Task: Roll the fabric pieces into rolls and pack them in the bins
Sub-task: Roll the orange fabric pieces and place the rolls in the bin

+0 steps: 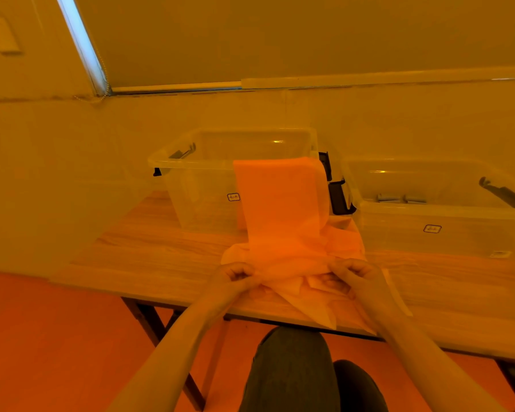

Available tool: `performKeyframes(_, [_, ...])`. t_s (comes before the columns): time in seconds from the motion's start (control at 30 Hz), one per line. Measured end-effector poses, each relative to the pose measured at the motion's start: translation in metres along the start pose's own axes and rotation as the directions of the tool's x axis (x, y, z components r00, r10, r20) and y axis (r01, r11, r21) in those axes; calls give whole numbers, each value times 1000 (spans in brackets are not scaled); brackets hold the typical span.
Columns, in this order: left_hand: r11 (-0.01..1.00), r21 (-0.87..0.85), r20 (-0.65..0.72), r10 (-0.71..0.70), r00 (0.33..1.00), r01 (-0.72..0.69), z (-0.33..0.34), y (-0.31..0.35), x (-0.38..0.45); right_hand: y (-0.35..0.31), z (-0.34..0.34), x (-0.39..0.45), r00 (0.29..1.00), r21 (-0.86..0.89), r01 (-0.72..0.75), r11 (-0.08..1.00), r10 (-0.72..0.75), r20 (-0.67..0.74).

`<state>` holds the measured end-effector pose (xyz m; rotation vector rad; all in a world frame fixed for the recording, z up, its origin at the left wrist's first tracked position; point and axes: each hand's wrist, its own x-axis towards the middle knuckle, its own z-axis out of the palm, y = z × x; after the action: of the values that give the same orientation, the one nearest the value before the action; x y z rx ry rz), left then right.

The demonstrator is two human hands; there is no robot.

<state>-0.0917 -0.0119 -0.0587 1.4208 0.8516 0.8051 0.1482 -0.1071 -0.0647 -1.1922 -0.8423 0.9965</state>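
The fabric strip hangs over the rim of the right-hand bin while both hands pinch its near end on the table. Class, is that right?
Not quite. In the head view the fabric strip hangs over the rim of the left-hand bin, not the right-hand bin. The left hand and right hand do pinch its near end on the table.

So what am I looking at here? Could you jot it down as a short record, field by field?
surface: wooden table
fabric: orange fabric strip, draped over the near rim of the left bin and down onto the table
left hand: grips the strip's near end
right hand: grips the same end
left bin: clear, open
right bin: clear, open, a few small rolls inside
more fabric: loose pieces under the hands
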Motion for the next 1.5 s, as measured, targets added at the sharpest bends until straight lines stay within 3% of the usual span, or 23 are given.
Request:
performKeyframes(0.77, [1000,2,-186,16,982,-16,0,-6,0,-6,7,-4,996,-55,-34,998,29,-81])
performKeyframes(0.93, [997,-66,-115,40,993,-48,-3,-5,0,-9,7,-5,997,-61,-8,998,3,-78])
performKeyframes(1.07, [999,-25,-40,42,998,-43,-4,-5,-1,-8,6,-6,999,-68,12,998,-14,-30])
performKeyframes(1.3, [993,-120,-48,3,999,-9,-2,-3,0,-8,7,-6,1000,-21,4,1000,-4,-16])
performKeyframes(1.5, [999,52,-33,-11,999,13,-13,-6,-7,-7,6,-7,1000,-59,-8,998,9,17])
